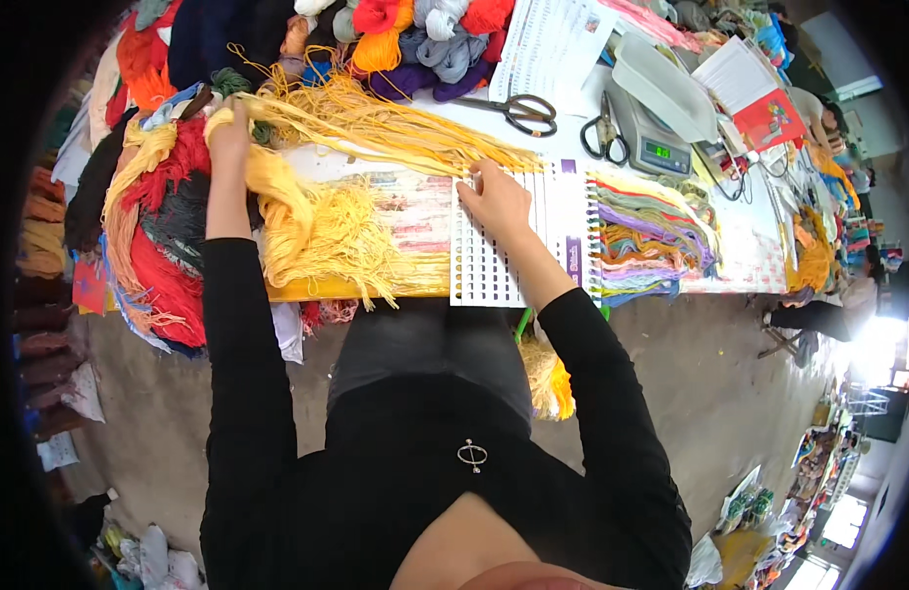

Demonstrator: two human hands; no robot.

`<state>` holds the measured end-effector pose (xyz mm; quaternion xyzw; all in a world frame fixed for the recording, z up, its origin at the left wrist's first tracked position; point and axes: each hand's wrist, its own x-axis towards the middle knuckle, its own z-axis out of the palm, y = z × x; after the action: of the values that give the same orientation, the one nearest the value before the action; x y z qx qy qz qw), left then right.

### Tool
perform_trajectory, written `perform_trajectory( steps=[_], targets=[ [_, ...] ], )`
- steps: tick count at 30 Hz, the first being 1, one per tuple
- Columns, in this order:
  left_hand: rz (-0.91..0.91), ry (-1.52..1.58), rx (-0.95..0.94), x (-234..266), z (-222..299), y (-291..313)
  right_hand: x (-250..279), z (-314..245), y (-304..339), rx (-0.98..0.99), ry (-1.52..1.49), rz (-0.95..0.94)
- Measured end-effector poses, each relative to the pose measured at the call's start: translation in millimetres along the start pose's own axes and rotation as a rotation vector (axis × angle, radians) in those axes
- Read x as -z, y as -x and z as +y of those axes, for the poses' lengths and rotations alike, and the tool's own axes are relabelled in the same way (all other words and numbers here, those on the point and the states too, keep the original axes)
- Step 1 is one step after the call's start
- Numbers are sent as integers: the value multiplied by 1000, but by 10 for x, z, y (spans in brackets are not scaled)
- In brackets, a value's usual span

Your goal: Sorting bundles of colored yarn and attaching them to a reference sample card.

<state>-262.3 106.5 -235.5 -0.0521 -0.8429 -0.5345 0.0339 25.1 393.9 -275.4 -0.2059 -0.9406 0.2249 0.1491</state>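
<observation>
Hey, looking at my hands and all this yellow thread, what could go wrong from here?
The long yellow strands between your left hand and the perforated white card could tangle with the loose yellow pile nearer you. The closer pair of scissors lies right by those strands, so a sweep that way might snag them. Some of the pile's ends hang over the table edge and may catch on your clothes.

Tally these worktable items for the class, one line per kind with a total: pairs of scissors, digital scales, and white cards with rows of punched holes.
Pairs of scissors: 2
Digital scale: 1
Punched white card: 1
Total: 4
</observation>
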Motion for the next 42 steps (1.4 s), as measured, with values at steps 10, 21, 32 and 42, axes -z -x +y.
perform_trajectory(
  steps=[10,21,32,42],
  targets=[
    [-973,854,366,-954,1153,2221,378,-651,384,-18,-1049,-123],
    [-1125,1373,526,-930,1112,2130,658,-656,485,-150,-1261,-153],
    [-893,1085,358,-719,1279,2159,714,-642,572,-164,-1266,-173],
    [-946,1115,359,-711,1230,2132,749,-668,618,-139,-1266,-166]
  ],
)
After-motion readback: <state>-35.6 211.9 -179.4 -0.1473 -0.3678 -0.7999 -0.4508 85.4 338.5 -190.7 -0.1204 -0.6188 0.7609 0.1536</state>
